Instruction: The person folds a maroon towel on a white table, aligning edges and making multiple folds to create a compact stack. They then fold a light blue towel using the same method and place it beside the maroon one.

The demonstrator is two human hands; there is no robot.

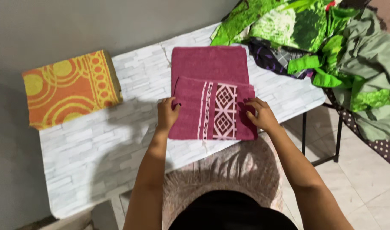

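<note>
A white brick-patterned table stood against a grey wall, with tiled floor at right.

A maroon towel, folded, lay near the table's front edge, its patterned band facing up. The left hand pinched the towel's left edge, fingers curled on the top fold; the right hand pressed half-open on the right edge, fingers spread on the cloth. Bare tabletop lay open to the left front. An orange-yellow cloth rested at the far left corner, well apart. A green heap crowded the right end, just beside the towel.
</note>
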